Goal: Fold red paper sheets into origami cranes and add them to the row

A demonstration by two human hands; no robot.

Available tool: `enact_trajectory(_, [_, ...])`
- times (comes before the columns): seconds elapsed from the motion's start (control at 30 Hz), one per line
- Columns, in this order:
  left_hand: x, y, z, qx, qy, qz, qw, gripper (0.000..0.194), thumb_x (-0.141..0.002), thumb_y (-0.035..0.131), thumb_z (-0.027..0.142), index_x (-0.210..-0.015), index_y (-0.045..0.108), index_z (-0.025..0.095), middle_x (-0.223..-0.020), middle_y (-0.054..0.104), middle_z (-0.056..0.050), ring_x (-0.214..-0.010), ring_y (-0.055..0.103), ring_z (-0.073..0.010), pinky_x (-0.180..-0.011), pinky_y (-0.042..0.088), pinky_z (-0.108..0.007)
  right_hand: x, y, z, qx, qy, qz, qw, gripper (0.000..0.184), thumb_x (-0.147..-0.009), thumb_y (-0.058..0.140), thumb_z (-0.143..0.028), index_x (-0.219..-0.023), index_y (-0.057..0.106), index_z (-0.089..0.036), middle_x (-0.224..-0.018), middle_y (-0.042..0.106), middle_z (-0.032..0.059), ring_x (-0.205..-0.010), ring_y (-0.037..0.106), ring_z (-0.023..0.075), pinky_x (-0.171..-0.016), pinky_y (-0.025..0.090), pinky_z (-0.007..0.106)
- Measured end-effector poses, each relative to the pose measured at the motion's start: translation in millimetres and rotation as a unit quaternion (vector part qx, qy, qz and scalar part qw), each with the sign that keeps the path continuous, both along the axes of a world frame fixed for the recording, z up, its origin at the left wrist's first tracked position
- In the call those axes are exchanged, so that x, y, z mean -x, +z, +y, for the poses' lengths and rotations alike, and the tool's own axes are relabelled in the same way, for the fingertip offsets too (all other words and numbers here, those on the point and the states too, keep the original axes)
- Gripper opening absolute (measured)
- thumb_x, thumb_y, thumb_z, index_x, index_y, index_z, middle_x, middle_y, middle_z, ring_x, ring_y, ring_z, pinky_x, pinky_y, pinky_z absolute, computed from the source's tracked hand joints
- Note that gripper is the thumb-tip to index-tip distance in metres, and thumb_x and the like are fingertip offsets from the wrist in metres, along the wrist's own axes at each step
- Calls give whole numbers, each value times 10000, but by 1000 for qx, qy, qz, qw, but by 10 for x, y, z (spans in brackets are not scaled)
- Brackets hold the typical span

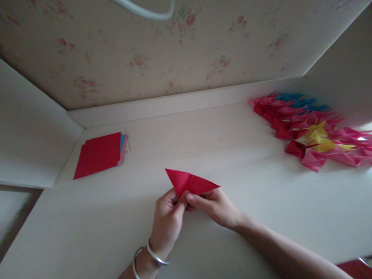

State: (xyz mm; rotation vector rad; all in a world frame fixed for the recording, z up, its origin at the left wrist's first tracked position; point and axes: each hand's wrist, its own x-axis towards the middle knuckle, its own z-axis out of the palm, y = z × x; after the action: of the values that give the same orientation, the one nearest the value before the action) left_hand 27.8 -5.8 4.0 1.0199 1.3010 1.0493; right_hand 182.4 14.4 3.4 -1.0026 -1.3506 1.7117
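On the white table [180, 139], the left hand [168, 217] and right hand [220, 207] pinch folded red paper [192, 183] at centre — they hide its lower corner; paper shapes [320, 145] overlap at right — cut off.

Folded sheet [192, 183]: matt paper | stack [99, 154]: smooth paper | bangles [159, 260]: glossy metal | desktop [186, 143]: smooth | figures [316, 133]: creased paper

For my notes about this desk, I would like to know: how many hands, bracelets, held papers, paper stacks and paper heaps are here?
Hands: 2 (left hand, right hand)
Bracelets: 2
Held red paper: 1
Paper stack: 1
Folded-paper heap: 1 (pieces overlap, uncountable)
Total: 7
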Motion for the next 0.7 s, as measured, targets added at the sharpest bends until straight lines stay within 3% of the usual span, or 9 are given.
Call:
enact_trajectory(0.23, [-55, -24, 19, 38, 11, -70, 997, 231, -856, 698, 375, -864, 743, 149, -745, 752, -47, -661, 680, -161, -622, 548, -244, -34, -15, -8, -33, -123, -112, 985, 470, -931, 548, -508, -592, 625, -192, -506, 548, -27, -478, 489, 122, -459, 377, 238])
enact_trajectory(0.37, [-76, -16, 9, 47, 21, -78, 996, 238, -857, 705, 366, -895, 751, 136, -758, 763, -58, -657, 687, -151, -633, 561, -239, -112, -45, 13, -65, -160, -131, 976, 505, -965, 483, -532, -682, 717, -186, -625, 684, 26, -626, 634, 177, -586, 472, 270])
enact_trajectory(0.5, [-64, 7, 13, 55, 33, -86, 994, 239, -851, 713, 362, -866, 747, 125, -741, 757, -62, -641, 682, -143, -607, 558, -226, -171, -51, 82, -23, -213, -16, 977, 477, -962, 487, -543, -823, 771, -185, -770, 760, 74, -722, 689, 211, -693, 523, 319])
enact_trajectory(0.6, [-53, 24, 22, 58, 31, -89, 994, 241, -849, 717, 361, -826, 733, 122, -728, 748, -60, -605, 661, -127, -565, 540, -210, -207, -33, 167, 24, -270, 98, 958, 452, -951, 498, -548, -888, 772, -194, -898, 780, 97, -737, 697, 207, -678, 532, 319])
enact_trajectory(0.7, [-59, 36, 8, 58, -22, -103, 993, 264, -871, 692, 386, -826, 716, 127, -671, 720, -45, -563, 638, -121, -546, 533, -216, -222, 18, 203, 68, -221, 130, 964, 413, -932, 531, -545, -880, 753, -201, -921, 770, 87, -696, 678, 188, -637, 523, 301])
